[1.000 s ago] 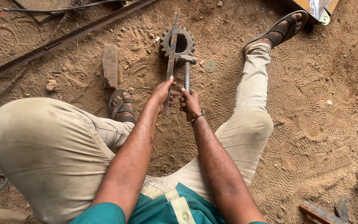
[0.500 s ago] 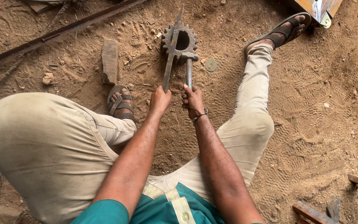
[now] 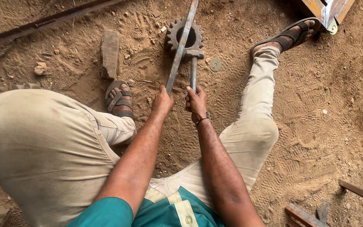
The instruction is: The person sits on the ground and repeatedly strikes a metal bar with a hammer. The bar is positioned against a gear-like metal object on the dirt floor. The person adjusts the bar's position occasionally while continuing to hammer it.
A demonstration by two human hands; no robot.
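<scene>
Seated on the sandy ground, a person is gripping a flat metal bar (image 3: 180, 50) in the left hand (image 3: 162, 102) and a hammer's handle (image 3: 193, 75) in the right hand (image 3: 196, 102), both tools meeting at a rusty toothed gear (image 3: 185, 35) lying between the outstretched sandalled feet.

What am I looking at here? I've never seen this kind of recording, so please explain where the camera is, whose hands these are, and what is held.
There is no machine: a person sits on sandy ground, and the camera on their head looks down at their own arms and legs. The left hand holds a long flat metal bar that lies across a toothed gear wheel. The right hand has its grip on a hammer whose head rests by the gear. Nearby lie a small round disc, a block and a long rail. Both feet wear sandals.
</scene>
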